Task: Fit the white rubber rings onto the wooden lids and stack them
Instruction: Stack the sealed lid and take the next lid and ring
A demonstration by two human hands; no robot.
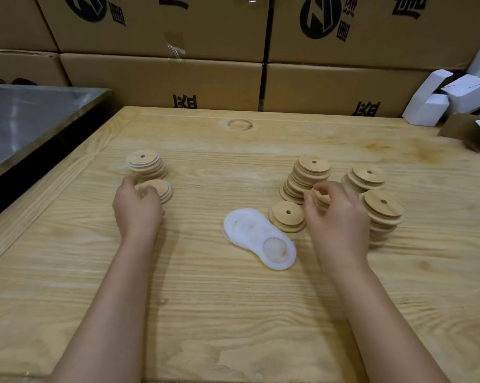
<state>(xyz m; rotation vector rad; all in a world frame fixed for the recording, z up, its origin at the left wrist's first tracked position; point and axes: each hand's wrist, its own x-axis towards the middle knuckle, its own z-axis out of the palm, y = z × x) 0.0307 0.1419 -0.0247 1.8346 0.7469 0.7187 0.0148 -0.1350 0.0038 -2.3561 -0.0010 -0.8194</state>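
Note:
A pile of white rubber rings (258, 236) lies fanned out mid-table. At the left stands a stack of ringed wooden lids (147, 165); in front of it lies a ringed lid (157, 189) that my left hand (136, 208) grips at its near edge. On the right are stacks of bare wooden lids (310, 175), (367, 178), (382, 214) and a short stack (287, 217) beside the rings. My right hand (335, 217) curls its fingers around a bare lid (321, 199) between those stacks.
The work surface is a pale wooden table (233, 313). Cardboard boxes (161, 81) form a wall behind it. A metal-topped table (25, 120) sits to the left. White folded cartons (451, 98) and a brown open box (471, 134) crowd the far right corner.

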